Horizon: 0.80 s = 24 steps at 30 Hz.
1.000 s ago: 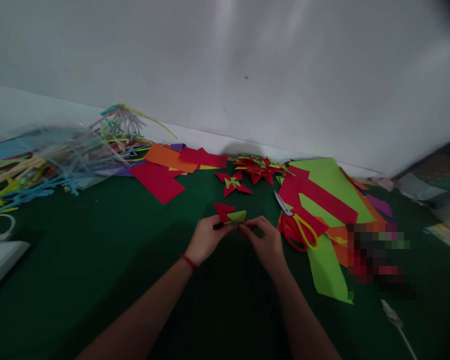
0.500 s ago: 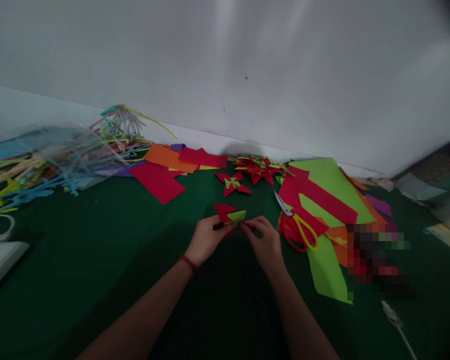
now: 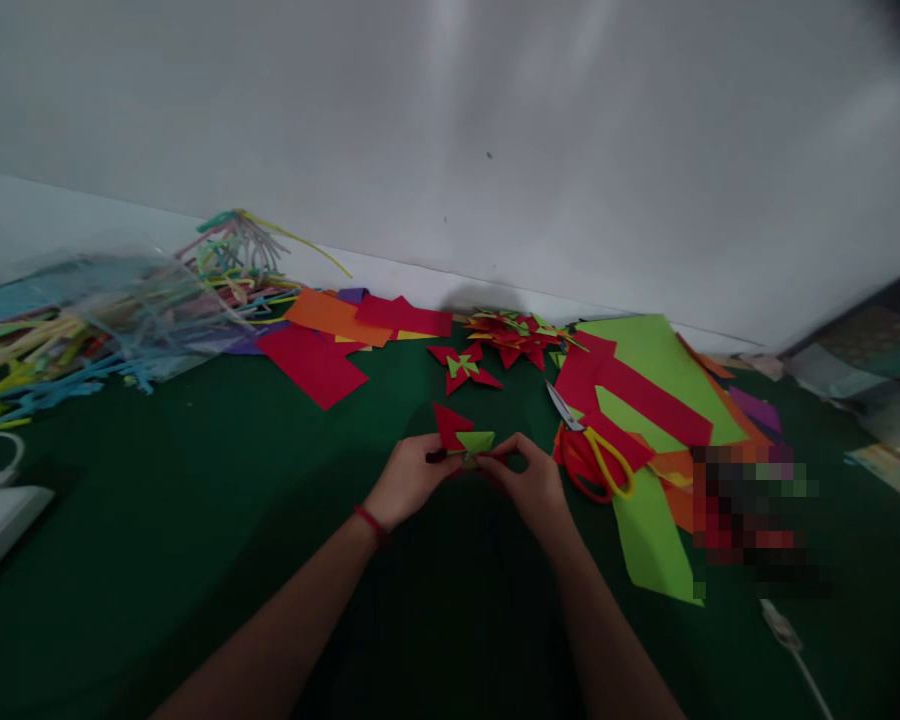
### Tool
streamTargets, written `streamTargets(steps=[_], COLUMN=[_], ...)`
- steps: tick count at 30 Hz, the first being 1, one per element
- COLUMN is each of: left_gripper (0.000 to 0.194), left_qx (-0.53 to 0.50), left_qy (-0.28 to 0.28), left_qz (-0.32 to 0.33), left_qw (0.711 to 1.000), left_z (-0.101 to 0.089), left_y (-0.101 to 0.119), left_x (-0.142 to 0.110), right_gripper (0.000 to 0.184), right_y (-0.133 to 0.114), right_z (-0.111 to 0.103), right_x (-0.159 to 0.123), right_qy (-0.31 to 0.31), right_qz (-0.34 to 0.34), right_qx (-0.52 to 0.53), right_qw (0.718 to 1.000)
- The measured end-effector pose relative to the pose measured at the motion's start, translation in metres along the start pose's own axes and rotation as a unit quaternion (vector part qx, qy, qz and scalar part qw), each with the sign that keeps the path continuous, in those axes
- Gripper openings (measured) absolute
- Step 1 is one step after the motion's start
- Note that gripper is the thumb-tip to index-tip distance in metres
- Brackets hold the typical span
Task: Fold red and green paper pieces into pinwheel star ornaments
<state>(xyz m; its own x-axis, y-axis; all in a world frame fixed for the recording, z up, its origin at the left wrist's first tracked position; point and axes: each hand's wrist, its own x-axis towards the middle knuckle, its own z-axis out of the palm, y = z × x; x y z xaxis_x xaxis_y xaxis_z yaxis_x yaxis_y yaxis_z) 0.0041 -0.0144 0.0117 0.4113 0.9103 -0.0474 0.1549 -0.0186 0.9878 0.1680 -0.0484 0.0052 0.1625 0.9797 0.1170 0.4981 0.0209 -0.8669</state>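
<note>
In the head view, the left hand [image 3: 412, 478] and right hand [image 3: 531, 485] each pinch a folded paper [image 3: 476, 441] with bent fingers, above the green table [image 3: 195, 470], maybe so it won't pop open. Scissors [image 3: 589, 436] lie beside the right hand, perhaps for easy reach.

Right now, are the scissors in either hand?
No, the scissors lie among paper sheets, while the left hand and right hand pinch the folded red-and-green paper.
</note>
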Motion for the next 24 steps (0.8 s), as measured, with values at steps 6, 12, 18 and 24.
streamTargets(steps=[6,12,18,24], left_gripper=[0.032,0.030,0.028,0.031], left_qx=[-0.053,-0.087,-0.089,-0.087], left_qy=[0.020,0.029,0.040,0.046], left_qz=[-0.041,-0.036,-0.029,-0.025], left_qw=[0.998,0.995,0.995,0.995], left_z=[0.001,0.001,0.000,0.000], left_y=[0.001,0.001,0.005,0.002], left_x=[0.000,0.000,-0.001,0.001], right_gripper=[0.027,0.026,0.024,0.024], right_y=[-0.010,-0.014,-0.012,-0.014], right_z=[-0.009,-0.013,-0.007,-0.004], right_x=[0.001,0.000,-0.001,-0.004], right_qy=[-0.039,-0.033,-0.009,-0.004], right_qz=[0.033,0.045,0.009,-0.044], right_qx=[0.052,0.049,0.048,0.045], right_qw=[0.997,0.997,0.999,0.998])
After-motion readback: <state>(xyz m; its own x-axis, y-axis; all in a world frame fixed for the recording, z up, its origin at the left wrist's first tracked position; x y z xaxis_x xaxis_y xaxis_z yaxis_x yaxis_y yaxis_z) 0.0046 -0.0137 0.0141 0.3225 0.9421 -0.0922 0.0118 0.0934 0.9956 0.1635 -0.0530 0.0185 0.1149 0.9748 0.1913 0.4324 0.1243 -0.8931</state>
